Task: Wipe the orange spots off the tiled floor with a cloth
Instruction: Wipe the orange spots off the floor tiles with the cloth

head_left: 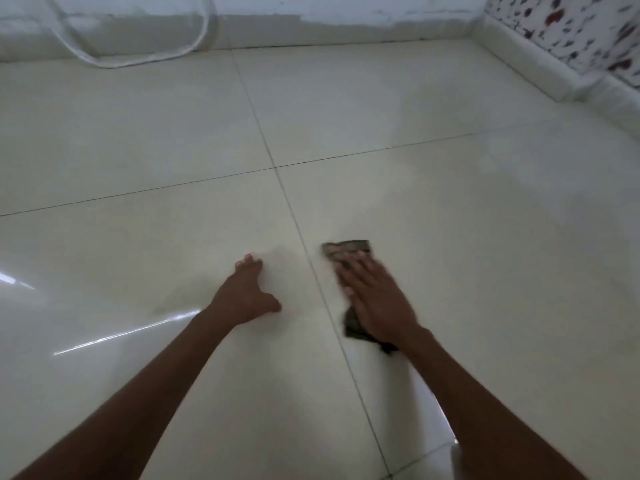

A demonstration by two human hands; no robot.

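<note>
Left hand [247,289]: bracing on glossy cream tiled floor [138,140], fingers spreading. Right hand [375,299], at three o'clock: fingers flattening together on dark mottled soft cloth [346,250]; limp, light, likely handling best under the palm. Orange spots: none discernible.

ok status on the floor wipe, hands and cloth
Right hand flat on the dark cloth, pressing it to the floor. Left hand braced on the tile, holding nothing. No orange spots visible; nothing in the way.

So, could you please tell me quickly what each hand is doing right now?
Left hand: open, fingers spread on the floor, holding nothing.
Right hand: open, pressing flat on the cloth.
</note>
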